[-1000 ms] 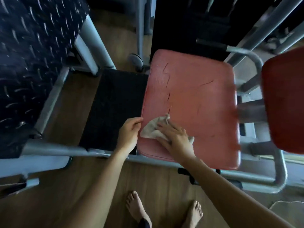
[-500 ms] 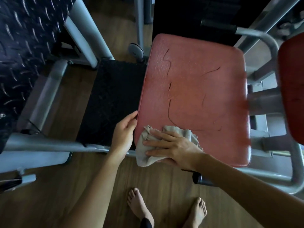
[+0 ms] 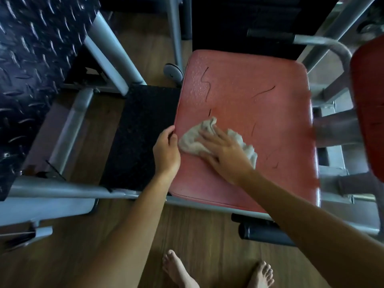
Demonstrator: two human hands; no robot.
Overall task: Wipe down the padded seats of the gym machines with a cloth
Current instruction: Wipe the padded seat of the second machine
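A red padded seat (image 3: 259, 100) fills the middle of the view, its vinyl marked by several thin dark cracks (image 3: 204, 82) that run across the far-left part and the centre. A crumpled pale cloth (image 3: 193, 140) lies on the seat's left half, close to the left edge and roughly midway between the far and near edges. The right hand (image 3: 224, 154) lies flat on top of the cloth with the fingers (image 3: 207, 135) spread and straight, pressing it against the vinyl; bunched folds of fabric stick out beyond the fingertips and behind the wrist. The left hand (image 3: 166, 150) is at the seat's left edge, just beside the cloth, with its fingers curled round that edge and holding it. Left of the seat, and lower, sits a black textured mat (image 3: 141, 138), bordered along its near side by a grey frame tube (image 3: 62, 190). A dark diamond-pattern plate (image 3: 31, 59) takes up the far-left corner of the view. At the right edge of the view a second red pad (image 3: 369, 100) is partly visible and blurred, mounted on grey tubing. Under the seat's near edge a black roller (image 3: 264, 233) sticks out. The wooden floor (image 3: 207, 235) shows below, where two bare feet (image 3: 178, 271) stand.
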